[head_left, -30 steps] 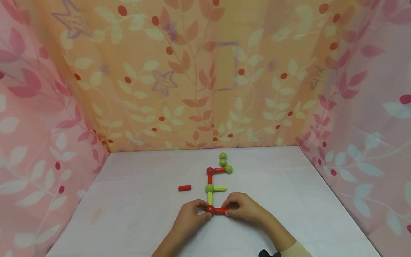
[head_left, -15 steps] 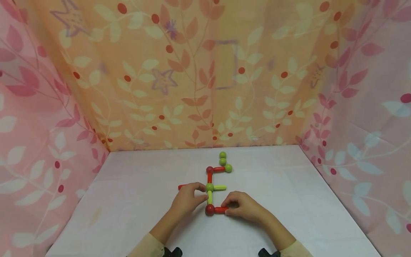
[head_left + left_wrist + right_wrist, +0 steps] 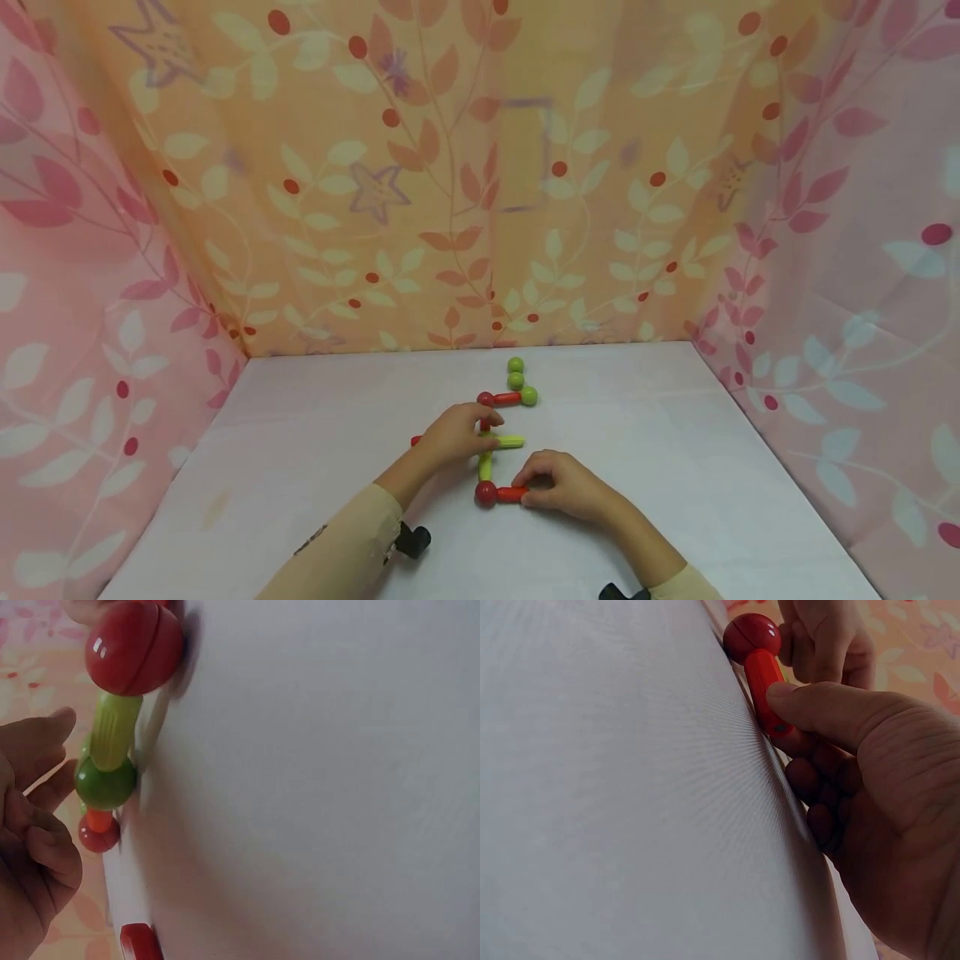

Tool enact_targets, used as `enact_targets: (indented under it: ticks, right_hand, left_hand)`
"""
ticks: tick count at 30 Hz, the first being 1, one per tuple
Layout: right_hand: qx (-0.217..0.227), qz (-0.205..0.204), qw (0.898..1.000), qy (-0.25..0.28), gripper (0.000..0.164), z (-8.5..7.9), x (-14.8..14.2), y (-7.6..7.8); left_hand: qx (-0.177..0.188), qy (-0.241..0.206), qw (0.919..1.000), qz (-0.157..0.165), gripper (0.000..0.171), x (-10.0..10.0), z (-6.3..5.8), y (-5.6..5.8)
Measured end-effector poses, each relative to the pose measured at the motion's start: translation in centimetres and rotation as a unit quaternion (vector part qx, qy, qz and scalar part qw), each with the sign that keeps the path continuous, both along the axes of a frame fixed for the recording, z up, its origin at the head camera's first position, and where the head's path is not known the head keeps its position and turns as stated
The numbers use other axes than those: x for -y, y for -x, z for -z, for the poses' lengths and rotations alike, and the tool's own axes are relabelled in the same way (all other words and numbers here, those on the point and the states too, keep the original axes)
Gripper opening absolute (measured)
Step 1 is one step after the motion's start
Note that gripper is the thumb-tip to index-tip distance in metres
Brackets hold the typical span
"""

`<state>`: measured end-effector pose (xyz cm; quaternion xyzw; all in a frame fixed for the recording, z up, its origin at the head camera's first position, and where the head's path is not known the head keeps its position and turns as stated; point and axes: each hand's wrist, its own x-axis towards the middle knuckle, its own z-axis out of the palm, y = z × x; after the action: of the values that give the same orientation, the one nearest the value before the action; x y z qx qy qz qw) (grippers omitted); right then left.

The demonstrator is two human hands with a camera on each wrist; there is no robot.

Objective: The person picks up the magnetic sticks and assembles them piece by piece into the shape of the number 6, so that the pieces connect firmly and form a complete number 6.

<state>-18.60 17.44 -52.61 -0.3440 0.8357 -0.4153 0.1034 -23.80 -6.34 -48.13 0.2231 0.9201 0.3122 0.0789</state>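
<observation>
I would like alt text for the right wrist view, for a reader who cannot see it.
A person's right hand pinches a red rod whose far end meets a red ball, just above or on a white surface. The left hand shows partly beyond, before orange patterned fabric.
</observation>
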Motion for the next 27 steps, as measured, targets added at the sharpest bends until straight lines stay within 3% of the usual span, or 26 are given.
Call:
enact_targets:
  ticks: [6, 15, 27]
  right_hand:
    - [-0.006, 0.009, 1.000, -0.002, 0.020, -0.3, 0.3, -0.4]
    - [0.008, -0.005, 1.000, 0.017, 0.019, -3.0, 0.7, -1.6]
    - [0.004, 0.005, 1.000, -0.022, 0.020, -0.6, 0.3, -0.2]
  left_hand:
    - [0.023, 0.030, 0.9992, 0.017, 0.036, -0.5, 0.8, 1.2]
    - [0.043, 0.032, 0.9986, -0.006, 0.027, -1.2, 1.9, 1.3]
    - [0.042, -0.006, 0.9988, -0.024, 0.020, -1.4, 2.4, 1.0]
